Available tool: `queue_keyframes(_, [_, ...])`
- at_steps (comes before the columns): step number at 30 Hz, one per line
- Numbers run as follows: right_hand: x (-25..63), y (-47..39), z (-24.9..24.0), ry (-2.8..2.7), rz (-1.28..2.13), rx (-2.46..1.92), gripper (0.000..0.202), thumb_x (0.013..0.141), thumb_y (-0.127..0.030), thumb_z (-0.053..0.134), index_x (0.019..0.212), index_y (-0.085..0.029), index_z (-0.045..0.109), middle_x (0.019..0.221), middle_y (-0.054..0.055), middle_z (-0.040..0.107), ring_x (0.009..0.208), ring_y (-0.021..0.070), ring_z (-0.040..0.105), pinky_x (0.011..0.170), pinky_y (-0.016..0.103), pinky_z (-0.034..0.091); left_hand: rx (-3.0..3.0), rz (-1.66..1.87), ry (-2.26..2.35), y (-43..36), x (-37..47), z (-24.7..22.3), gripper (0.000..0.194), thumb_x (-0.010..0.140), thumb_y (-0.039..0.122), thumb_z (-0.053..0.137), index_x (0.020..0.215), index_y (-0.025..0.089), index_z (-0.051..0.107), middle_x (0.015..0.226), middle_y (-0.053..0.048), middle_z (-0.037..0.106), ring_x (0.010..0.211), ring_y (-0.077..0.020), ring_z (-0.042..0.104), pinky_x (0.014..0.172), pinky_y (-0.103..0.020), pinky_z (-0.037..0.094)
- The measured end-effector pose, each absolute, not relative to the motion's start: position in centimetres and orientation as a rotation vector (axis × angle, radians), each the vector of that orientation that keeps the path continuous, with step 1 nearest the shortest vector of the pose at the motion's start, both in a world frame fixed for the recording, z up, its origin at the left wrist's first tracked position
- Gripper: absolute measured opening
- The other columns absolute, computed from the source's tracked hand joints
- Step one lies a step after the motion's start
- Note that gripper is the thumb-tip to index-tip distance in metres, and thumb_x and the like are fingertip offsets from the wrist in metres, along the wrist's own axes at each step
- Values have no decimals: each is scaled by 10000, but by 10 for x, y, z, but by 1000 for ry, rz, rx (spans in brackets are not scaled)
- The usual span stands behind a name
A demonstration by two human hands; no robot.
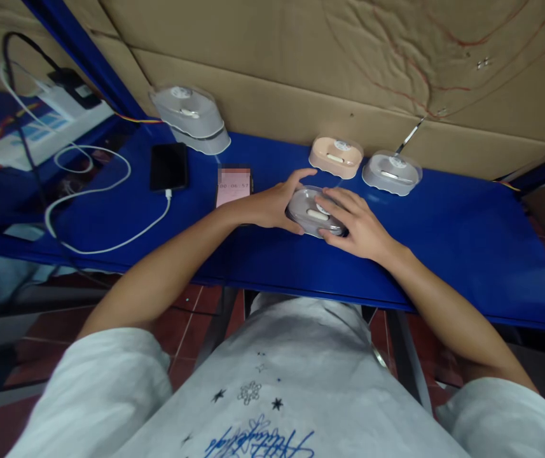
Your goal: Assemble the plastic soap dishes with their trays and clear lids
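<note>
A grey oval case (311, 212) with a clear lid rests on the blue table (444, 242) in front of me. My left hand (275, 203) grips its left end, thumb reaching over the far side. My right hand (355, 222) lies across its right side, fingers on the lid. Just beyond stand a beige oval case (336, 156) and another grey oval case (391, 172), both apart from my hands.
A stack of grey cases (191, 117) sits at the back left. A black phone (168, 166) on a white cable (110, 245) and a phone with a lit screen (234, 186) lie left of my hands. A power strip (62, 108) is far left. Cardboard wall (301, 63) behind.
</note>
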State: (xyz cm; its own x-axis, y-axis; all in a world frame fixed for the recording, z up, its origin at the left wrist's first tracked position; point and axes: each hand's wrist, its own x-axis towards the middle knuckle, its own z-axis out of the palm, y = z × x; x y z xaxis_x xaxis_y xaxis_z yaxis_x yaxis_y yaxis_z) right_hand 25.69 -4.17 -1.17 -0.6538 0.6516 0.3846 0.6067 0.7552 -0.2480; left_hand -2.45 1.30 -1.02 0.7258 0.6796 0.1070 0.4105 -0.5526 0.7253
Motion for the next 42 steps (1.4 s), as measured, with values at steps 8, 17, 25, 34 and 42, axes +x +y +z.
queue_keyframes(8, [257, -41, -22, -2498, 265, -948, 721, 1047, -570, 571, 1697, -324, 377, 1765, 70, 378, 1647, 401, 295, 1332, 669, 277, 2353, 486, 795, 12, -23, -2, 1038, 708, 517, 913, 1577, 232, 423, 1645, -176, 479, 1516, -399, 468, 1259, -556, 360])
queue_keyframes(17, [281, -11, -8, -2265, 168, -1159, 628, 1102, -606, 370, 1652, -311, 436, 1725, 94, 448, 1620, 352, 372, 1325, 657, 276, 2501, 372, 1117, 19, -38, 15, 1016, 746, 516, 855, 1610, 218, 410, 1634, -175, 434, 1526, -388, 422, 1266, -531, 352])
queue_keyframes(25, [378, 35, -17, -2172, -12, -1577, 838, 925, -690, 648, 1619, -254, 474, 1732, 195, 395, 1592, 553, 281, 1197, 873, 177, 2430, 208, 1714, 75, -38, 38, 1035, 806, 343, 840, 1659, 57, 328, 1688, -333, 326, 1551, -551, 332, 1243, -686, 285])
queue_keyframes(34, [357, -9, 34, -2369, 502, -1142, 633, 798, -714, 839, 1323, -372, 745, 1339, 93, 676, 1210, 362, 673, 1096, 592, 565, 2617, 403, 993, -20, 27, 22, 977, 969, 443, 695, 1741, 209, 144, 1780, -235, 244, 1649, -393, 272, 1295, -572, 296])
queue_keyframes(42, [385, 28, 4, -2094, 216, -1340, 581, 895, -772, 681, 1229, -301, 751, 1317, 117, 767, 1268, 386, 680, 1148, 664, 487, 2712, 346, 732, -42, 39, 0, 565, 1026, 338, 639, 1573, 264, 519, 1719, -172, 400, 1604, -371, 349, 1273, -572, 315])
